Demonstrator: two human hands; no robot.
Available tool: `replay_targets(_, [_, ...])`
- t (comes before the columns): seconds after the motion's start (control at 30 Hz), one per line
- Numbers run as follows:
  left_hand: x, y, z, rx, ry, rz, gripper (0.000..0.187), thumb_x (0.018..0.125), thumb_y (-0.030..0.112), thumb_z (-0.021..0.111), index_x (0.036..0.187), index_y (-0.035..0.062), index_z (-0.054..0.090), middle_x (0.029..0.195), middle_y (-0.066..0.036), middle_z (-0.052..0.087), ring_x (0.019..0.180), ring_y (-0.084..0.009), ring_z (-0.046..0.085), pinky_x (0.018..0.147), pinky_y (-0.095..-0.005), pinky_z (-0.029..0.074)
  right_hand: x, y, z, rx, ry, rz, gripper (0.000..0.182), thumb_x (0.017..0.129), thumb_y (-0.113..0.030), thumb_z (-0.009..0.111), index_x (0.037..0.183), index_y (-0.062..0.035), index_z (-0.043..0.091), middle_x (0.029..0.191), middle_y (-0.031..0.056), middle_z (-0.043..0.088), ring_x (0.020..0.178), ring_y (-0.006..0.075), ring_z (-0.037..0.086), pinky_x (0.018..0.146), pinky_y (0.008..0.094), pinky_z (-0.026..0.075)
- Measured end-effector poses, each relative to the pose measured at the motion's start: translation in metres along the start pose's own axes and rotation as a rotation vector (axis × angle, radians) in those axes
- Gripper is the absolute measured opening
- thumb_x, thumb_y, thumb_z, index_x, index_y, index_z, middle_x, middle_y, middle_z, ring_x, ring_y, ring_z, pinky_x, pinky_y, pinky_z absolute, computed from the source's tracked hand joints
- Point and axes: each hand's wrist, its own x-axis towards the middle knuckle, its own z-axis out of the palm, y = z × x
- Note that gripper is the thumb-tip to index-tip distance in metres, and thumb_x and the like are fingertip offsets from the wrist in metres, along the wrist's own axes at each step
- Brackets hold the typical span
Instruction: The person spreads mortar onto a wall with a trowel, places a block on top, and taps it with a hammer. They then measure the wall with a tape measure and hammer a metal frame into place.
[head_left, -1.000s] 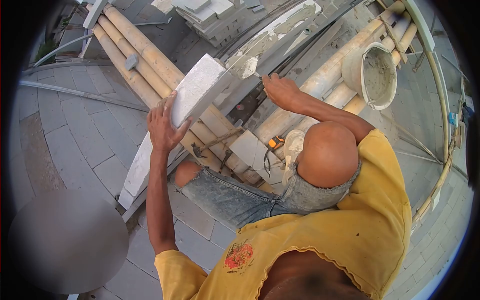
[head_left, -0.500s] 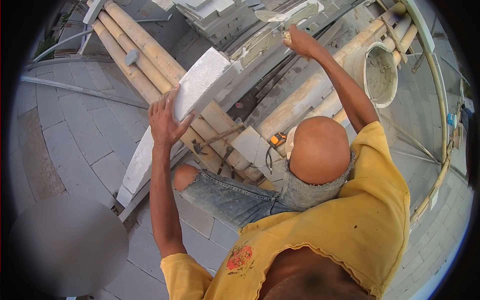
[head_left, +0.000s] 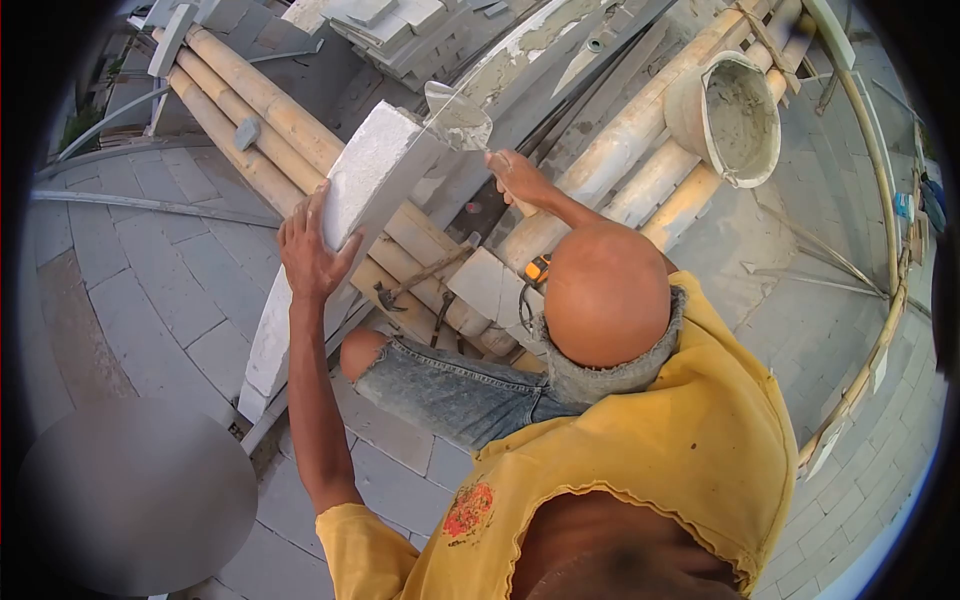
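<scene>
My left hand rests with spread fingers on the near end of a white block, which sits on a narrow wall. In my right hand is the handle of a trowel; its blade, smeared with mortar, is by the block's far end. Wet mortar covers the wall top beyond the block. Another white block lies along the wall on the near side of my left hand.
A bucket of mortar stands on bamboo poles at the right. A hammer, an orange tape measure and tiles lie below the wall. Stacked blocks are at the top.
My right hand has brought the trowel down and left, from the far wall top to the block's far end. My left hand remains on the block. The whole view has shifted slightly.
</scene>
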Motion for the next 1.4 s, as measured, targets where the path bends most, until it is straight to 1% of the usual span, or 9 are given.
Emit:
replay_targets(0.1, [0.000,0.002,-0.004,-0.020,-0.001,0.004,0.088,0.075,0.042,0.078,0.152,0.0184,0.043,0.137,-0.016,0.056,0.127,-0.0352,0.052,0.112,-0.0498,0.034,-0.031,0.006,-0.027,-0.102,-0.116,0.108,0.057,0.100,-0.061,0.049,0.104,-0.0039,0.053,0.073,0.0065,0.053,0.053,0.0141,0.054,0.048,0.0302,0.045])
replay_targets(0.4, [-0.002,-0.001,-0.002,-0.009,0.021,0.049,0.089,0.075,0.043,0.077,0.153,0.0169,0.041,0.138,-0.015,0.056,0.126,-0.0335,0.052,0.112,-0.0491,0.033,-0.156,0.027,-0.065,-0.031,0.276,0.188,0.060,0.099,-0.051,0.059,0.127,0.0011,0.054,0.095,0.0121,0.063,0.086,0.0172,0.062,0.079,0.0361,0.050])
replay_targets(0.57, [0.003,-0.002,0.000,-0.015,0.008,0.050,0.089,0.076,0.041,0.077,0.153,0.0150,0.040,0.139,-0.016,0.055,0.128,-0.0346,0.051,0.113,-0.0493,0.033,-0.244,-0.081,-0.127,-0.251,0.551,0.134,0.052,0.100,-0.042,0.060,0.134,-0.0033,0.053,0.115,0.0154,0.065,0.096,0.0255,0.066,0.086,0.0402,0.051])
replay_targets(0.63, [-0.003,-0.003,0.001,-0.023,-0.019,0.042,0.089,0.076,0.040,0.077,0.153,0.0149,0.040,0.140,-0.016,0.055,0.129,-0.0350,0.051,0.113,-0.0494,0.032,-0.284,-0.092,-0.179,-0.803,0.894,-0.139,0.050,0.099,-0.039,0.060,0.135,-0.0047,0.053,0.117,0.0178,0.066,0.098,0.0348,0.068,0.083,0.0466,0.053])
replay_targets(0.7, [0.000,-0.003,0.003,-0.018,-0.004,0.050,0.090,0.076,0.041,0.078,0.154,0.0152,0.039,0.140,-0.017,0.055,0.130,-0.0355,0.051,0.113,-0.0495,0.032,-0.315,-0.125,-0.228,-1.141,1.059,-0.016,0.043,0.099,-0.037,0.059,0.129,-0.0066,0.057,0.115,0.0194,0.067,0.101,0.0405,0.067,0.081,0.0517,0.052])
replay_targets(0.83, [-0.004,-0.001,-0.001,-0.013,0.011,0.041,0.091,0.075,0.039,0.078,0.154,0.0155,0.039,0.141,-0.017,0.054,0.130,-0.0358,0.050,0.113,-0.0497,0.032,-0.330,-0.144,-0.325,-1.305,0.857,0.323,0.035,0.095,-0.034,0.063,0.120,-0.0091,0.060,0.107,0.0181,0.070,0.100,0.0408,0.067,0.082,0.0513,0.053])
replay_targets(1.07, [-0.003,-0.002,-0.002,-0.022,0.011,0.047,0.091,0.075,0.037,0.078,0.154,0.0154,0.039,0.140,-0.018,0.054,0.129,-0.0371,0.050,0.113,-0.0497,0.032,-0.254,-0.134,-0.389,-1.620,0.576,0.418,0.037,0.092,-0.037,0.058,0.100,-0.0025,0.069,0.095,0.0199,0.073,0.090,0.0363,0.072,0.077,0.0475,0.055])
replay_targets(1.27, [-0.003,-0.004,-0.002,-0.010,0.019,0.042,0.092,0.074,0.037,0.079,0.154,0.0144,0.039,0.139,-0.018,0.054,0.130,-0.0369,0.049,0.113,-0.0495,0.032,-0.208,-0.136,-0.372,-1.246,0.407,0.516,0.051,0.092,-0.045,0.051,0.077,0.0002,0.069,0.069,0.0169,0.069,0.061,0.0309,0.069,0.064,0.0458,0.055])
replay_targets(1.4, [-0.004,-0.002,-0.004,-0.016,-0.010,0.033,0.092,0.074,0.037,0.079,0.154,0.0137,0.039,0.140,-0.017,0.053,0.131,-0.0361,0.048,0.114,-0.0493,0.031,-0.225,-0.135,-0.370,-0.816,0.294,0.632,0.052,0.095,-0.053,0.051,0.086,-0.0039,0.067,0.060,0.0073,0.058,0.049,0.0182,0.058,0.048,0.0360,0.049])
